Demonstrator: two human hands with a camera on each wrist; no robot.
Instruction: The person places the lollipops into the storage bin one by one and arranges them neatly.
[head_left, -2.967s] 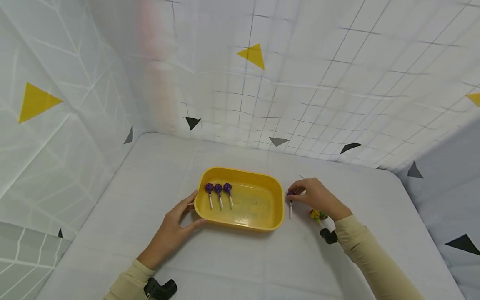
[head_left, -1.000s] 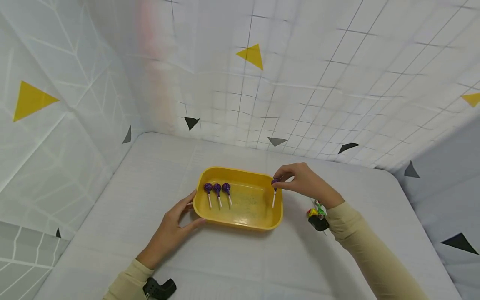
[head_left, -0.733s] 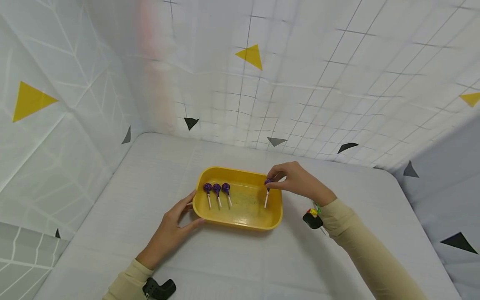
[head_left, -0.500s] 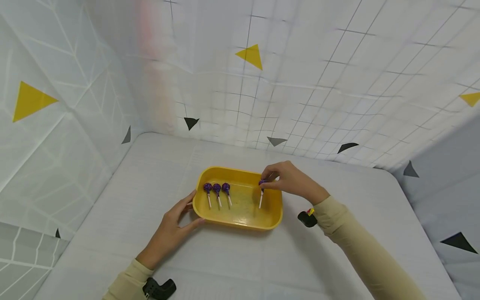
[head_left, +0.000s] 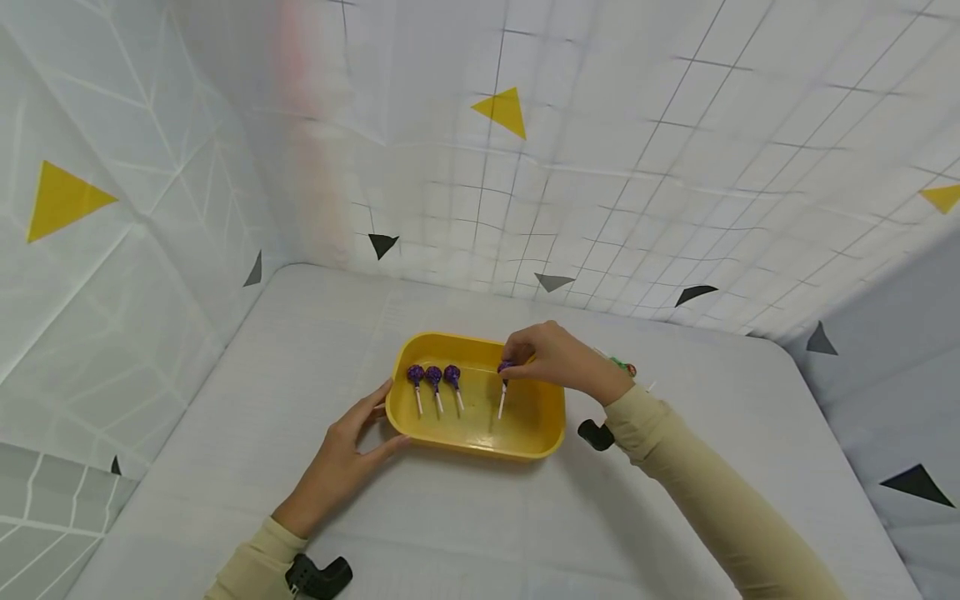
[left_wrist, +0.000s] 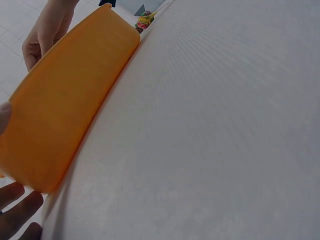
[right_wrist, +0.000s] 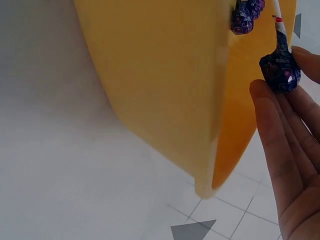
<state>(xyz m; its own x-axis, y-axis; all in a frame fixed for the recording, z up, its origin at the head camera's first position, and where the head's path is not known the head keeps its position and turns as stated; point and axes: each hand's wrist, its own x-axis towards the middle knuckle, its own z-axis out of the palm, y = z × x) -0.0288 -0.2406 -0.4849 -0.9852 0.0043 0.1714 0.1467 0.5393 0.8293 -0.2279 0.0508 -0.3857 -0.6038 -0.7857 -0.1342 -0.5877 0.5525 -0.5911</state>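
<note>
My right hand (head_left: 551,358) pinches a purple-wrapped lollipop (right_wrist: 281,74) by its candy head, over the right half of the yellow tray (head_left: 480,448). Its white stick points towards me. Three more purple lollipops (head_left: 434,377) lie in a row in the tray's left half, sticks the same way. My left hand (head_left: 341,467) holds the tray's near left corner, thumb along the front side and fingers at the left end. In the left wrist view, fingertips (left_wrist: 31,200) touch the tray's outer wall. Whether the held lollipop touches the tray floor, I cannot tell.
Other lollipops, one with a green and red wrapper (head_left: 624,367), lie on the white-covered table (head_left: 450,525) right of the tray, partly hidden by my right forearm. Patterned white sheets (head_left: 615,150) rise behind the table and at its sides.
My right hand has picked up the purple lollipop from the table right of the tray and carried it left over the rim. My left hand and the tray have stayed in place.
</note>
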